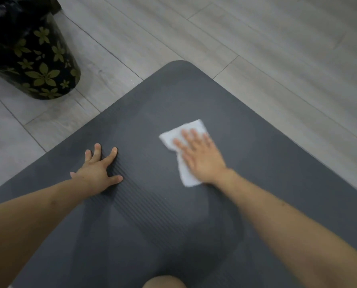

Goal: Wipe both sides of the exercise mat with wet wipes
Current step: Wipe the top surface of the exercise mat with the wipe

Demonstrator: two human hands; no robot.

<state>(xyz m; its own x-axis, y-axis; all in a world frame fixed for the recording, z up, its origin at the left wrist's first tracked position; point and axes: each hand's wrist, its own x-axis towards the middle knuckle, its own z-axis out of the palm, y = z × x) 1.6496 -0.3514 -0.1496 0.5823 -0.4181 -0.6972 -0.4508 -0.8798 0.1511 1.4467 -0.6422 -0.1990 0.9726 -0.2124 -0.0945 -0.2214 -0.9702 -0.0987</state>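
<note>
**Wipe flat under right palm**

Right hand (200,156) spread flat, pressing wipe (185,154) onto mat (152,215), fingers toward 11 o'clock. Left hand (98,169) splayed, holding nothing, fingertips braced on mat at wipe's 9 o'clock, well apart.

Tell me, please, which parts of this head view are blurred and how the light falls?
Head view: the right hand and wet wipe are motion-blurred; the left hand and mat ribs look sharper; lighting is dim and even, without glare.
</note>
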